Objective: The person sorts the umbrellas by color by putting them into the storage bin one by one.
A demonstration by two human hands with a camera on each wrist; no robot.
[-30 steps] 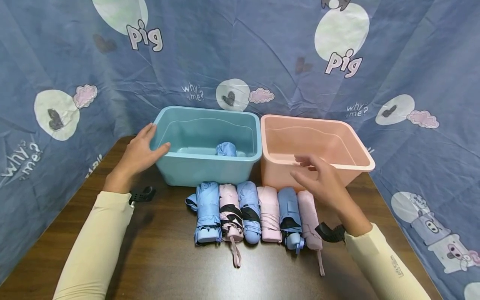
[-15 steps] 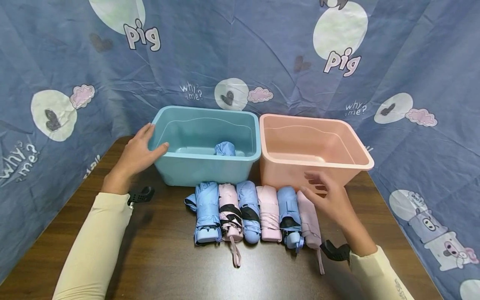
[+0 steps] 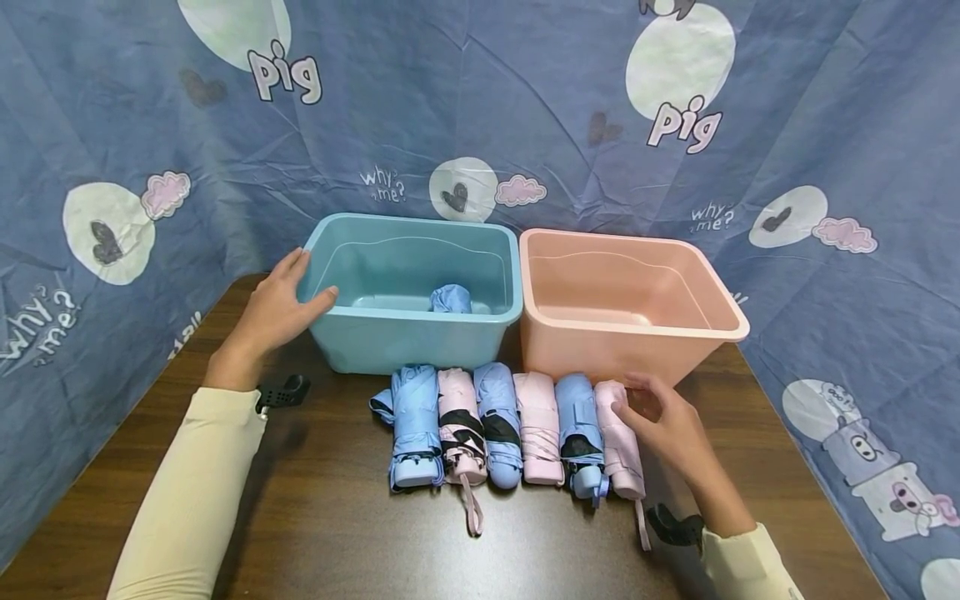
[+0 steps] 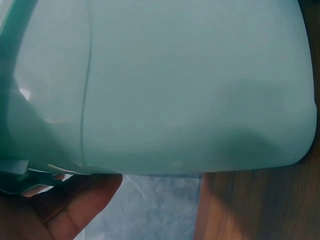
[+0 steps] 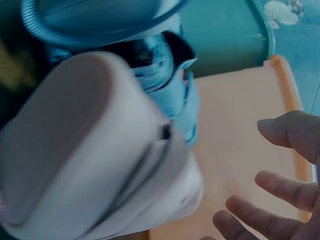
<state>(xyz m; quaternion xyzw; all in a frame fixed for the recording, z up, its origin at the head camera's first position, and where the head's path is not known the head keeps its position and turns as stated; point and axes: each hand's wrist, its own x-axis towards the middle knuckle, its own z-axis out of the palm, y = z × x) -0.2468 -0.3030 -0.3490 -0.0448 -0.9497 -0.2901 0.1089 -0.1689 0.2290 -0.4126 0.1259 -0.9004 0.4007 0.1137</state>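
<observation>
Crowding is my worry: the rightmost pink umbrella (image 3: 622,450) lies on the surface (image 3: 337,525) just beside a blue umbrella (image 3: 577,412), so closing the right grip (image 3: 667,425) too far across could drag that neighbour along, while the loose strap (image 3: 642,529) might snag. That grip is released, digits spread — and the left grip (image 3: 276,312), also unclenched, rests at the teal bin's (image 3: 408,342) left end. From the head view I can't rule out thumb contact; the right wrist view shows fingers (image 5: 280,187) apart from the umbrella — yet only the head view shows the blue bundle (image 3: 451,298) inside the teal bin.

Table (image 3: 337,533) (wooden, seemingly): bins (image 3: 405,343), umbrellas (image 3: 537,425).
</observation>
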